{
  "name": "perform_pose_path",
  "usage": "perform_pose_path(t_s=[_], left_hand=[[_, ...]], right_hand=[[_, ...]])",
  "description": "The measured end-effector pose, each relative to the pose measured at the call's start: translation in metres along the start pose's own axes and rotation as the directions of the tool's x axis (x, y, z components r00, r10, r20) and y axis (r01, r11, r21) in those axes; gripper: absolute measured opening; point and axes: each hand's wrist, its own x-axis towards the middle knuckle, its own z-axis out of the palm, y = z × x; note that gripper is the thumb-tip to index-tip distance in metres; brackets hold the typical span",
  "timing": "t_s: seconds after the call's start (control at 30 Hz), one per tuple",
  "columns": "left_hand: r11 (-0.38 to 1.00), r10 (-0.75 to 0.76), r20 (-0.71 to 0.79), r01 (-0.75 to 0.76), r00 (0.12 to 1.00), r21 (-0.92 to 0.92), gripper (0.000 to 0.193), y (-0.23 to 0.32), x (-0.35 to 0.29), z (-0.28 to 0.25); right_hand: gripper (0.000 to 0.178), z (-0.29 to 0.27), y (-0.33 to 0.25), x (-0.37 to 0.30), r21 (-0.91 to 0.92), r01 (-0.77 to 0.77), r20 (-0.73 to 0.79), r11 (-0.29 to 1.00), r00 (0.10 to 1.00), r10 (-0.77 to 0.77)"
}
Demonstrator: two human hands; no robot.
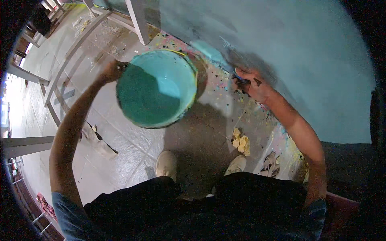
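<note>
My left hand [113, 71] is closed on the rim of a round bucket [185, 86], holding it by its left side. The bucket's mouth faces up at me. Its inside is teal and partly in shadow, and I cannot tell how much paint is in it. At the foot of the teal wall [281, 44], my right hand [255, 86] is closed around a paintbrush [241, 81], mostly hidden by the fingers. From the brush, a brighter teal stroke [209, 52] runs along the wall's lower edge.
Paint specks cover the tiled floor [132, 138] along the wall. Crumpled yellowish scraps [241, 143] lie before my right shoe [236, 164], and a torn pale piece [271, 162] lies farther right. A white frame [76, 46] stands at the left, with a white post [138, 22] beyond the bucket.
</note>
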Motion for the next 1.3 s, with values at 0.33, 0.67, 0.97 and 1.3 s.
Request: perform_pose_path(t_s=[0.33, 0.67, 0.97, 1.3], left_hand=[[0.948, 0.121, 0.045, -0.103, 0.992, -0.3, 0.024, -0.066, 0.027, -0.033], [0.991, -0.127, 0.078, 0.131, 0.989, -0.042, 0.027, -0.032, 0.032, -0.039], [0.938, 0.181, 0.084, -0.198, 0.98, 0.284, 0.033, -0.057, 0.068, -0.017], [0.968, -0.181, -0.007, 0.179, 0.983, 0.176, 0.029, 0.007, 0.017, -0.043]], right_hand=[[0.021, -0.097, 0.044, -0.018, -0.55, 0.76, 0.547, 0.346, 0.641, -0.539], [0.022, -0.151, 0.12, -0.004, -0.838, -0.121, -0.155, 0.531, 0.988, -0.019], [0.04, -0.107, 0.149, 0.118, -0.807, -0.337, -0.454, 0.485, 0.879, -0.144], [0.036, -0.062, 0.174, 0.217, -0.53, 0.075, -0.318, 0.845, 0.906, -0.28]])
